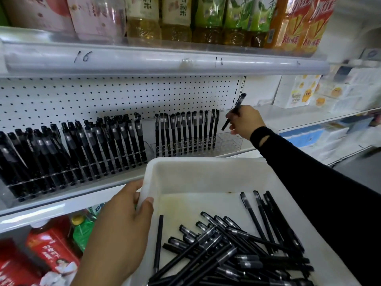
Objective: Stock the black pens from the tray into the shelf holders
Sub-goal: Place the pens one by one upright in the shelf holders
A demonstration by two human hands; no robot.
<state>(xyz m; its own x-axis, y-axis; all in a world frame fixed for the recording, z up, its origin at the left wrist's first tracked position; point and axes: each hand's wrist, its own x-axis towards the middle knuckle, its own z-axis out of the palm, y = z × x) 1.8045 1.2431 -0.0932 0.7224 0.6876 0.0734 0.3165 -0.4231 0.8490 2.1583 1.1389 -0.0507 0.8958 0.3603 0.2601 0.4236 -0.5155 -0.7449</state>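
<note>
On the middle shelf, the left holder [61, 178] stands packed with leaning black pens [86, 149]. Below it the left hand [121, 223] grips the left rim of the white tray [206, 174], thumb hooked over the edge and fingers curled on the outside. Loose pens [216, 250] lie heaped in the tray's near right part. Behind the tray, a clear holder [228, 141] carries an upright row of pens [185, 131]. Just above its right end the right hand [245, 120], in a black sleeve [309, 176], pinches one pen [239, 103], tilted, with its lower tip pointing down-left.
</note>
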